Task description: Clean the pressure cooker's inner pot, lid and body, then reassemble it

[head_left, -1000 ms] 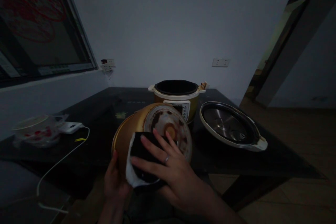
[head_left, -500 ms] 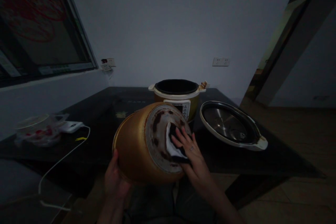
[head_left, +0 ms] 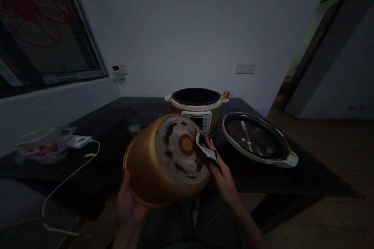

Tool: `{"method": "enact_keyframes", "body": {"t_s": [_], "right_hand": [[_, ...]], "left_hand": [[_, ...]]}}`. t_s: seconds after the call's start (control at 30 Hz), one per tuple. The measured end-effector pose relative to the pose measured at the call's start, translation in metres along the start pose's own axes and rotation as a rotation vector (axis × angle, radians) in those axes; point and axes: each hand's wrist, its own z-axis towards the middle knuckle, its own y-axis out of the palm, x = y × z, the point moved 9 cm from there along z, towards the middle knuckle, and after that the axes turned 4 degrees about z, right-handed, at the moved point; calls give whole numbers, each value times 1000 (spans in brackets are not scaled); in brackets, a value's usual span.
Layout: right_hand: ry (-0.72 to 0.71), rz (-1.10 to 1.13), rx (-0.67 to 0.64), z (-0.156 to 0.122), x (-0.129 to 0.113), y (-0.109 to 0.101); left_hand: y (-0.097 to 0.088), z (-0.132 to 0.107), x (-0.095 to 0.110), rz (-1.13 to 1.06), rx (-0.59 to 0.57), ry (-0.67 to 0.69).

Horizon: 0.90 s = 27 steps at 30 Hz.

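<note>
A gold inner pot (head_left: 147, 169) is tipped on its side over my lap, its stained, scorched bottom facing me. My left hand (head_left: 127, 208) grips the pot's rim from below on the left. My right hand (head_left: 222, 173) presses a black and white cloth (head_left: 207, 151) against the right edge of the pot's bottom, fingers closed on the cloth. Behind the pot stands the cooker body (head_left: 196, 109), open and without its liner. Its lid (head_left: 257, 139) lies upside down to the right on the dark table (head_left: 306, 179).
At the table's left end lie a bagged bowl (head_left: 37, 146) and a white charger (head_left: 78, 141) with a cable (head_left: 62, 181) trailing off the edge. A window is at the left, wall sockets (head_left: 245, 69) at the back, and a doorway at the right.
My right hand has swept the cloth from the lower left of the pot's bottom across to its right edge, uncovering the stained centre. The pot has turned slightly in my left hand.
</note>
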Motion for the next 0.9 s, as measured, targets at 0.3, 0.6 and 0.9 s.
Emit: {"method": "enact_keyframes", "body": {"t_s": [0.3,0.6,0.9], "right_hand": [[-422,-485,123,-74,-51,57],[-742,-730,-76,-43,-109,90],[-870,-779,-459,-2,-145,126]], "left_hand": [[-17,-10,-1,28,98,-59],[-30,-21,5,67,421,86],[-10,-19,9,46,272,74]]}}
